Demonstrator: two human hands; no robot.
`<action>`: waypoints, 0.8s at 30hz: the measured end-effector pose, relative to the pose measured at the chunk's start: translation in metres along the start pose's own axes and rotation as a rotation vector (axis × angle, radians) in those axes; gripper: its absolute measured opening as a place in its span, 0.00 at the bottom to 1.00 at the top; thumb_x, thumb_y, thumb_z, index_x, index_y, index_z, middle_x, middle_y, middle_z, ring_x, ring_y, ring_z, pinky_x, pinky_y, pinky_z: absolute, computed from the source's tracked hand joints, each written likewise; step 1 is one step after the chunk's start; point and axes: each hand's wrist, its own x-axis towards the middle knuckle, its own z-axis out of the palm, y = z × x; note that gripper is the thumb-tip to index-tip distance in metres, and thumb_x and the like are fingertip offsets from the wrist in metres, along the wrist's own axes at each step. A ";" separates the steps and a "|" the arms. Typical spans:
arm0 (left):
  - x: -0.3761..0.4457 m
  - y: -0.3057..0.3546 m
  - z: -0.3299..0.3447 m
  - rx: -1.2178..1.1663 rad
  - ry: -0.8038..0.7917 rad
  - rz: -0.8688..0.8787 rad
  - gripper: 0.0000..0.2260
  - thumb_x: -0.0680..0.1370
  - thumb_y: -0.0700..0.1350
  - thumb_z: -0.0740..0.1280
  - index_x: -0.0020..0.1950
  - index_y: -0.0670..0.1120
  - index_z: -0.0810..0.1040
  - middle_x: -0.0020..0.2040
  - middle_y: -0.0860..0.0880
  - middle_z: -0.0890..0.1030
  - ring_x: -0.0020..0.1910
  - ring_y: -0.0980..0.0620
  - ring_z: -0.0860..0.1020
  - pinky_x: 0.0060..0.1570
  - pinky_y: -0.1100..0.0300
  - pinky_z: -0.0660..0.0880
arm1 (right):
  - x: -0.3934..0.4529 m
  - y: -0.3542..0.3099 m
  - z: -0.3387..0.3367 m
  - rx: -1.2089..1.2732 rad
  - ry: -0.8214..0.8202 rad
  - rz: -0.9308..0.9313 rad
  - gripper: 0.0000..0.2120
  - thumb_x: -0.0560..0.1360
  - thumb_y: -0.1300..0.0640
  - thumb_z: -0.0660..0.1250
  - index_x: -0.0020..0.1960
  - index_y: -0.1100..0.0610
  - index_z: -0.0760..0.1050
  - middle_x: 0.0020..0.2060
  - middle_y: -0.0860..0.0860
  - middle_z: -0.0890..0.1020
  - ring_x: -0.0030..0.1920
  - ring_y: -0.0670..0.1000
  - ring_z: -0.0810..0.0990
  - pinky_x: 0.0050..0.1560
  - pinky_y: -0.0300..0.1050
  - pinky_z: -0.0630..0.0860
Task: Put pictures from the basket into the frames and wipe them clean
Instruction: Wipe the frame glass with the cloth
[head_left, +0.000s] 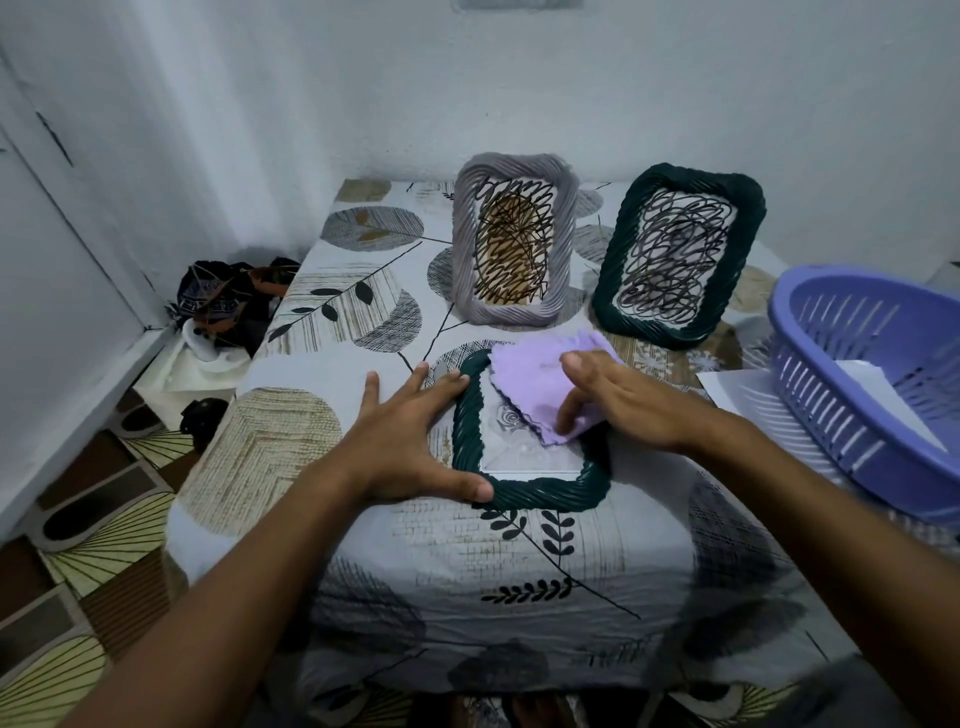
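- A table (291, 441) is standing in the corner of the room, wearing a pale cloth printed with grey, tan and black leaves.
- White walls (208, 104) are closing in the scene from nine o'clock round to three o'clock.
- A heap of dark clothing (234, 301) is lying on the floor at ten o'clock, just beside the table's far left corner.
- Something white (208, 358) is sitting beneath that heap; what it is cannot be told.
- A small black object (202, 418) is resting on the floor at nine o'clock, near the table's left edge.
- A patterned floor covering (78, 571) of brown and cream fan shapes is spreading across eight o'clock.
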 end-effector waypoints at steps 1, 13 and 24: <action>0.000 0.000 0.000 0.000 0.002 0.002 0.59 0.51 0.79 0.61 0.78 0.58 0.49 0.71 0.63 0.46 0.65 0.64 0.28 0.70 0.47 0.25 | 0.003 0.002 -0.002 -0.008 0.033 0.008 0.41 0.74 0.29 0.38 0.42 0.51 0.85 0.67 0.55 0.70 0.69 0.50 0.65 0.73 0.54 0.56; 0.004 -0.006 0.003 0.021 0.010 0.028 0.61 0.50 0.83 0.58 0.78 0.58 0.49 0.78 0.56 0.51 0.73 0.62 0.36 0.71 0.42 0.28 | 0.015 0.012 -0.001 0.013 0.104 0.044 0.37 0.70 0.23 0.41 0.37 0.44 0.81 0.65 0.57 0.71 0.62 0.51 0.71 0.68 0.61 0.64; 0.002 -0.001 0.000 0.021 -0.001 0.008 0.61 0.50 0.80 0.61 0.78 0.57 0.49 0.76 0.59 0.49 0.69 0.64 0.33 0.71 0.45 0.28 | 0.005 -0.013 -0.004 -0.099 0.134 -0.120 0.26 0.75 0.38 0.51 0.56 0.50 0.81 0.76 0.48 0.58 0.74 0.48 0.56 0.74 0.58 0.53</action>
